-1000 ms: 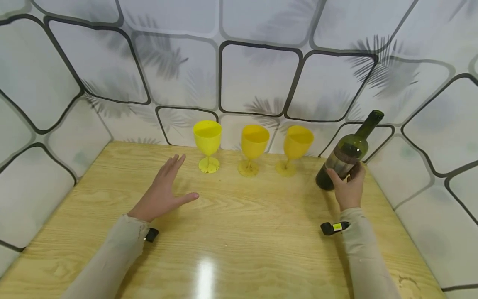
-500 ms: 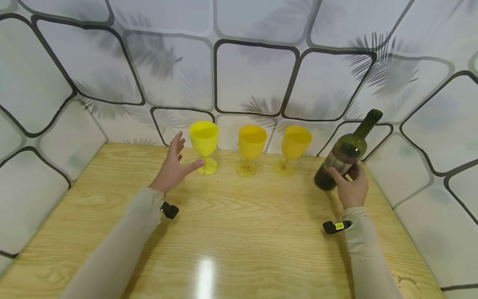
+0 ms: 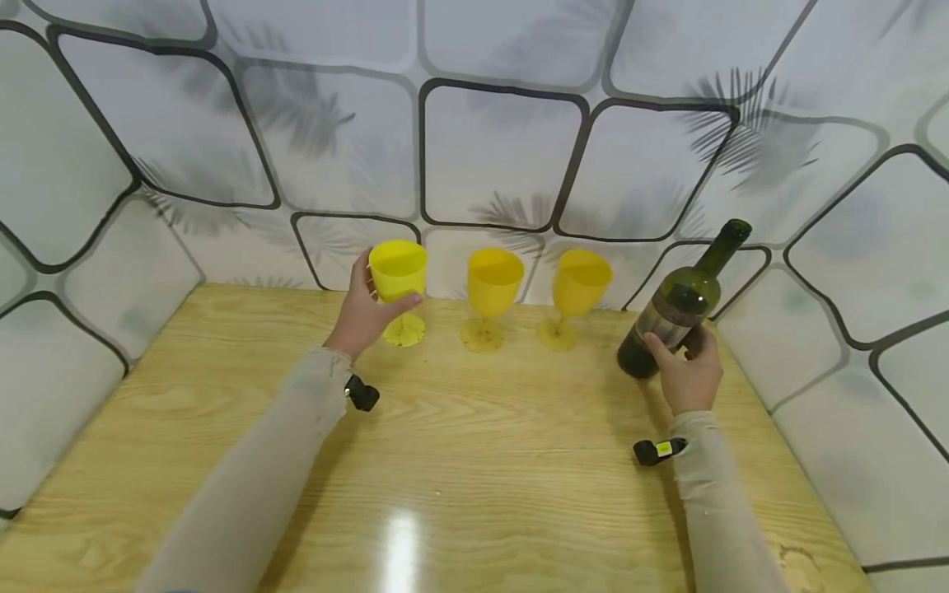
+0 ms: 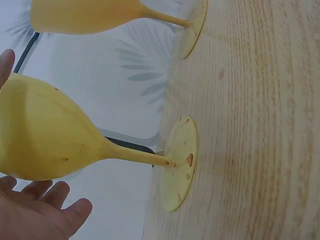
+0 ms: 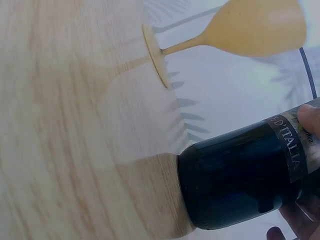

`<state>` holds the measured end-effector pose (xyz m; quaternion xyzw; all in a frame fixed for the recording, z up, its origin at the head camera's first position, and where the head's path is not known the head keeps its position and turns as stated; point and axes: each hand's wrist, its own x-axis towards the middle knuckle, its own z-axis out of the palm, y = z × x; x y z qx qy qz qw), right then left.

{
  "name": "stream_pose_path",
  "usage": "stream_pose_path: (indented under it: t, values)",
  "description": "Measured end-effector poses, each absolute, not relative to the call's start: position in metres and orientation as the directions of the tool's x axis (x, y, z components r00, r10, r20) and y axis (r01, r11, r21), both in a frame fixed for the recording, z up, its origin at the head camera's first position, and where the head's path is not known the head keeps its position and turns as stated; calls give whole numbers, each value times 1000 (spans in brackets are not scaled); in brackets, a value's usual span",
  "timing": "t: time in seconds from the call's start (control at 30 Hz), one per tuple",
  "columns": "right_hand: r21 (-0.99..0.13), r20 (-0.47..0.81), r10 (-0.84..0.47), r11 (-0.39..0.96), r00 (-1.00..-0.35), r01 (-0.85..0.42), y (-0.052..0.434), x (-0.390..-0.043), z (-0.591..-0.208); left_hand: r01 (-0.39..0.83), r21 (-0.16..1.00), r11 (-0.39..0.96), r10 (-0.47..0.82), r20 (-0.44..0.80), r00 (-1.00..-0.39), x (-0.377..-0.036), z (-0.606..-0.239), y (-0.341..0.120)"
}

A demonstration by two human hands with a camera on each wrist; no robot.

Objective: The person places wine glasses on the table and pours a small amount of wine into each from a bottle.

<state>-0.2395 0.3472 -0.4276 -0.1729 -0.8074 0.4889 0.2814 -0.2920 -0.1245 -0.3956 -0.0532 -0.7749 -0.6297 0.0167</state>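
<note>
Three yellow goblets stand upright in a row by the back wall. My left hand curves round the bowl of the leftmost goblet, thumb across its front and fingers at its left side. In the left wrist view that goblet's foot rests on the table, while several fingertips lie just below the bowl. At the right, my right hand grips the lower half of a dark green wine bottle by its label. The right wrist view shows the bottle's base down at the wood.
The middle goblet and right goblet stand between my hands. Behind the wooden table rises a patterned wall, with side walls at left and right. A shiny light reflection lies near the front.
My left hand has moved forward and right from the open table to the leftmost goblet, its fingers now round the bowl. My right hand keeps holding the bottle in place.
</note>
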Motion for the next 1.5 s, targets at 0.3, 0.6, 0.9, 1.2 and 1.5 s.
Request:
stream_pose_path:
  t: [0.3,0.6,0.9,1.2,1.5]
  values:
    - [-878,289,549,478,-784,11,347,-236,-425,117,970,213,69,105,-992,-291,-397,-122]
    - [-886,281,548,465,-788,7,348,-237,-427,154,947,283,90,133,-987,-286,-402,-129]
    - [-891,281,558,454,-781,5,347,-237,-426,179,939,294,174,132,-976,-270,-406,-135]
    - [-890,271,545,456,-793,9,344,-235,-429,178,950,257,215,123,-969,-239,-409,-145]
    - [-896,272,538,444,-798,-6,346,-234,-428,175,946,273,303,88,-949,-221,-396,-144]
